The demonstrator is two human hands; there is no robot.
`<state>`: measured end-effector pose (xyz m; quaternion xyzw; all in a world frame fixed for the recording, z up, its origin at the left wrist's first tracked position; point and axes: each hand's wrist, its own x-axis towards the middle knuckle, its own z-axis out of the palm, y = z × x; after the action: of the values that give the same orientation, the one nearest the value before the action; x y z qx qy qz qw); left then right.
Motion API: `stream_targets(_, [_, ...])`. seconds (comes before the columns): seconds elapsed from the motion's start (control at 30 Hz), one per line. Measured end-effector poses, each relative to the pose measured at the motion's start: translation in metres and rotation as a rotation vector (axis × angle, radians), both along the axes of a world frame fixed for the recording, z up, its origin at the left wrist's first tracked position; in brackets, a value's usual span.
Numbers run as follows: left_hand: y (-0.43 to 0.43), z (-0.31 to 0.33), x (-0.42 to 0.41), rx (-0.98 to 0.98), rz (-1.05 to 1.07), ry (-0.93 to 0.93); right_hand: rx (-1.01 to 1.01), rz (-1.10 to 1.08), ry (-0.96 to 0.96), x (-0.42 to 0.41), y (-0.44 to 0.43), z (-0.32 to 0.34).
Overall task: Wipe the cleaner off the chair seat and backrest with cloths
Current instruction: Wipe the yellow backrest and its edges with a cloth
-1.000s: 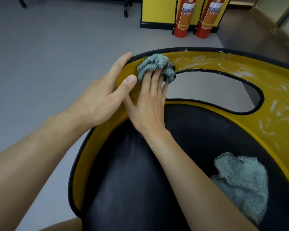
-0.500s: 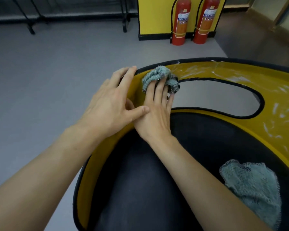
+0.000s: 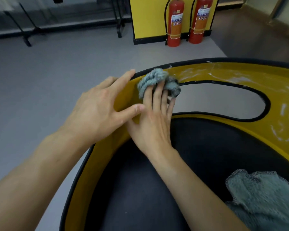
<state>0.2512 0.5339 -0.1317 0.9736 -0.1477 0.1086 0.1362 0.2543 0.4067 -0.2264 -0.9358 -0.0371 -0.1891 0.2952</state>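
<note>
Now flat right hand (image 3: 150, 125) presses bunched cloth (image 3: 153, 77) on streaked yellow backrest (image 3: 240, 75), left hand (image 3: 98, 110) splayed.

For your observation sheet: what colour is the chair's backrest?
The backrest is yellow with black edging; the head view shows it.

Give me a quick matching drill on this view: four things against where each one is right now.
1 bunched cloth
2 loose cloth
3 left hand
4 fire extinguishers

A on the black seat
B on the floor by the yellow panel
C pressed by the right hand
D on the backrest rim

Pairs: 1-C, 2-A, 3-D, 4-B
</note>
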Motion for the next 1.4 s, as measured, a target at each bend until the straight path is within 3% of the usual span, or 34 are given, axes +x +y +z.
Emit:
stream_targets(0.3, [-0.010,0.003,0.014,0.090,-0.038,-0.087,-0.228,0.048,0.005,-0.006,-0.024,-0.034])
stream_targets(0.5, [-0.012,-0.006,0.013,0.055,0.007,-0.141,-0.075,0.022,-0.107,0.004,-0.016,0.006])
stream_targets(0.7, [-0.013,-0.006,0.012,0.004,0.033,-0.145,-0.056,0.125,-0.068,-0.006,-0.003,-0.022])
stream_targets(0.8, [-0.013,-0.005,0.011,-0.012,0.032,-0.151,0.024,0.175,-0.139,-0.003,0.000,-0.005])
stream_targets(1.23, [-0.016,-0.006,0.010,-0.079,0.041,-0.157,-0.068,0.146,-0.046,-0.006,0.003,-0.017])
stream_targets(1.4, [-0.015,-0.007,0.011,-0.087,0.044,-0.179,-0.113,-0.061,-0.129,0.015,-0.018,-0.001])
